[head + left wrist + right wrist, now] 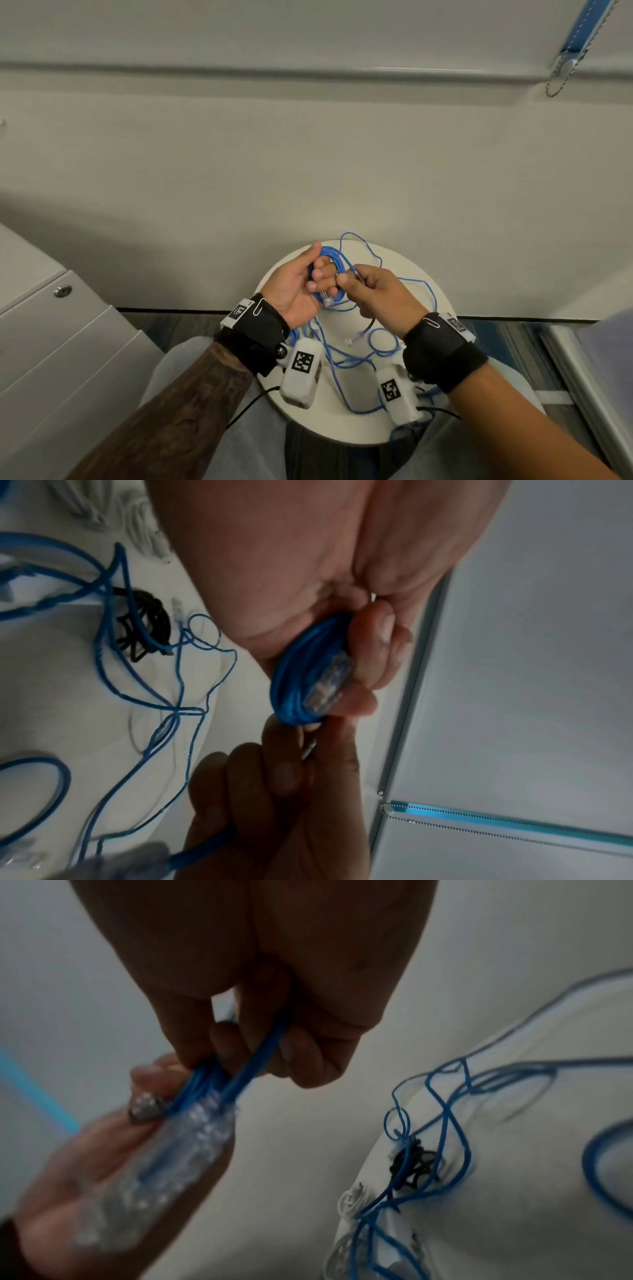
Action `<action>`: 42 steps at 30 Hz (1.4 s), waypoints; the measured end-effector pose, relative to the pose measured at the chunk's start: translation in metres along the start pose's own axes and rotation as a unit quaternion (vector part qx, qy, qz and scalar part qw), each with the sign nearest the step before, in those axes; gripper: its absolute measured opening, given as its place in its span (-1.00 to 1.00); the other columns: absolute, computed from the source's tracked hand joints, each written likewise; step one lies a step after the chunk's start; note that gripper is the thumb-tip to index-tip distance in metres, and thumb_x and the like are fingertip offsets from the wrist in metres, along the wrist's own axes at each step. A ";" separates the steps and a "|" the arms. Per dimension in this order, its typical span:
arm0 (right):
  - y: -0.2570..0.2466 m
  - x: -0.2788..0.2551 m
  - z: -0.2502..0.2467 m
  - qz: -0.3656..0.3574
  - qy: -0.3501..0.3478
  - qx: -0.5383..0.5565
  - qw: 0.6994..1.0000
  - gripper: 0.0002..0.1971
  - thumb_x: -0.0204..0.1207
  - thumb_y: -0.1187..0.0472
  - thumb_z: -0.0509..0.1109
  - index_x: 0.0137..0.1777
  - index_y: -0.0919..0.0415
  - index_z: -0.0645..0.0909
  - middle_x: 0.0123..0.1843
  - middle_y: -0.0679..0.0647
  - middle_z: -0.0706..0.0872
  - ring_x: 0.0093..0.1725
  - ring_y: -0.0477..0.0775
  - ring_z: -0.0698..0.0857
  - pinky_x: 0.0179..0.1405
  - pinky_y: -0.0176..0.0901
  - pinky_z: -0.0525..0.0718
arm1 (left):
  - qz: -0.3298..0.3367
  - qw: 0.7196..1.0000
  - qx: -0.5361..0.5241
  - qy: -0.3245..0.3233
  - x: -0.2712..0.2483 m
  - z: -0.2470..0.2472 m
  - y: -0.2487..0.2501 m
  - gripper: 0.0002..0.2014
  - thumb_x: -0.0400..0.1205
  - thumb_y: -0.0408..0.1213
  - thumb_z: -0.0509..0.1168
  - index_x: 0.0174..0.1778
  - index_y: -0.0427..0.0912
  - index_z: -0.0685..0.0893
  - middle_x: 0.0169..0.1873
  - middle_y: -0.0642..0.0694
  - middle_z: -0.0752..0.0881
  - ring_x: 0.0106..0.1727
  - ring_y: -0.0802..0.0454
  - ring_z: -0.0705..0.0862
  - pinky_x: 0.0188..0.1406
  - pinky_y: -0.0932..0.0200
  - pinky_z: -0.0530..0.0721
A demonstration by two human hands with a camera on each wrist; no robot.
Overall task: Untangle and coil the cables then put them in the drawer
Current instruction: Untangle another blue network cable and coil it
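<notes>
My left hand [317,274] grips a small coil of blue cable [330,270] above the round white table [335,431]. The coil's clear plug [327,300] sticks out below my fingers. In the left wrist view the coil [294,674] and its plug [330,685] lie against my curled fingers. My right hand [346,279] pinches a strand of the same blue cable [260,1056] right beside the coil. More blue cable [356,359] lies loose and tangled on the table under both wrists. A small black cable [411,1164] is caught in that tangle.
A grey drawer cabinet [68,342] with a round lock [62,291] stands at the left. A pale wall runs behind the table. A white cable [349,1202] lies among the blue loops. Grey furniture [582,359] stands at the right, and a bead chain [561,75] hangs at the top right.
</notes>
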State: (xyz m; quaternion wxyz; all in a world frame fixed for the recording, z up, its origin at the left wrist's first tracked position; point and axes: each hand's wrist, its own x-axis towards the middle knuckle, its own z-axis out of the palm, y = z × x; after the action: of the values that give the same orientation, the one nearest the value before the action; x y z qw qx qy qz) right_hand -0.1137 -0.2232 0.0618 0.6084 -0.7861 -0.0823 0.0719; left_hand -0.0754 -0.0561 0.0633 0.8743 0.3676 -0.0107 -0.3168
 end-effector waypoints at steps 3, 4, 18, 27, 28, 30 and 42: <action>0.013 0.004 -0.003 0.009 -0.007 0.010 1.000 -0.74 0.72 0.06 0.33 -0.20 0.13 0.57 -0.50 -0.20 0.44 -0.51 -0.14 0.24 -0.51 -0.26 0.25 | -0.011 1.000 -0.014 -0.024 0.004 -0.009 -0.006 -0.64 0.74 -0.03 0.12 -0.31 -0.15 0.49 -0.48 0.01 0.43 -0.56 0.15 0.40 -0.25 0.18 0.67; 0.017 0.004 -0.004 0.004 -0.014 0.004 1.000 -0.73 0.72 0.04 0.33 -0.22 0.08 0.58 -0.50 -0.19 0.42 -0.51 -0.13 0.23 -0.52 -0.27 0.24 | -0.012 1.000 -0.008 -0.026 0.005 -0.012 -0.007 -0.66 0.72 -0.04 0.13 -0.28 -0.18 0.51 -0.45 -0.02 0.47 -0.54 0.15 0.44 -0.21 0.17 0.70; 0.041 0.009 0.005 -0.031 0.053 -0.150 0.987 -0.69 0.72 0.04 0.31 -0.18 0.24 0.55 -0.35 0.06 0.51 -0.35 -0.08 0.42 -0.31 -0.19 0.43 | -0.003 0.997 -0.016 0.081 0.004 -0.025 -0.030 -0.64 0.79 -0.05 0.06 -0.27 -0.15 0.48 -0.47 -0.01 0.28 -0.41 0.06 0.35 -0.28 0.24 0.47; 0.055 0.006 -0.004 0.035 0.086 -0.035 0.995 -0.91 0.63 0.35 0.37 -0.02 0.18 0.68 -0.07 -0.04 0.76 -0.10 -0.11 0.70 -0.08 -0.25 0.67 | 0.062 0.986 0.009 0.154 0.014 -0.038 -0.031 -0.63 0.79 -0.09 0.09 -0.32 -0.15 0.44 -0.52 0.01 0.26 -0.51 0.12 0.25 -0.51 0.32 0.36; 0.057 0.007 -0.005 0.043 0.102 -0.062 0.992 -0.93 0.64 0.27 0.39 -0.02 0.13 0.70 -0.08 -0.06 0.78 -0.10 -0.11 0.72 -0.11 -0.23 0.68 | 0.061 0.986 0.013 0.155 0.014 -0.040 -0.032 -0.63 0.79 -0.09 0.09 -0.32 -0.14 0.44 -0.52 0.01 0.27 -0.50 0.12 0.24 -0.50 0.32 0.36; 0.060 0.007 -0.007 0.067 0.151 -0.058 0.985 -0.91 0.66 0.18 0.39 0.02 0.09 0.74 -0.14 0.01 0.81 -0.17 -0.06 0.77 -0.25 -0.16 0.70 | 0.052 0.986 0.035 0.153 0.014 -0.043 -0.034 -0.64 0.79 -0.08 0.08 -0.31 -0.14 0.44 -0.52 0.01 0.27 -0.50 0.12 0.24 -0.48 0.31 0.29; 0.057 0.009 -0.007 0.055 0.198 0.201 0.958 -0.82 0.72 0.29 0.31 0.17 0.21 0.74 -0.14 0.15 0.78 -0.15 0.11 0.75 -0.23 -0.21 0.76 | -0.105 0.994 -0.036 0.014 0.006 -0.038 -0.041 -0.66 0.67 -0.02 0.16 -0.36 -0.13 0.48 -0.57 0.05 0.29 -0.57 0.17 0.31 -0.44 0.37 0.35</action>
State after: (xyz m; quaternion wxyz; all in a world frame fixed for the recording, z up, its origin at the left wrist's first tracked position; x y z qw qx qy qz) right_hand -0.1011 -0.2415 0.0080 0.7528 -0.6497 0.0992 -0.0365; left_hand -0.0838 -0.0569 0.0082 0.8487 0.3394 0.0514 -0.4024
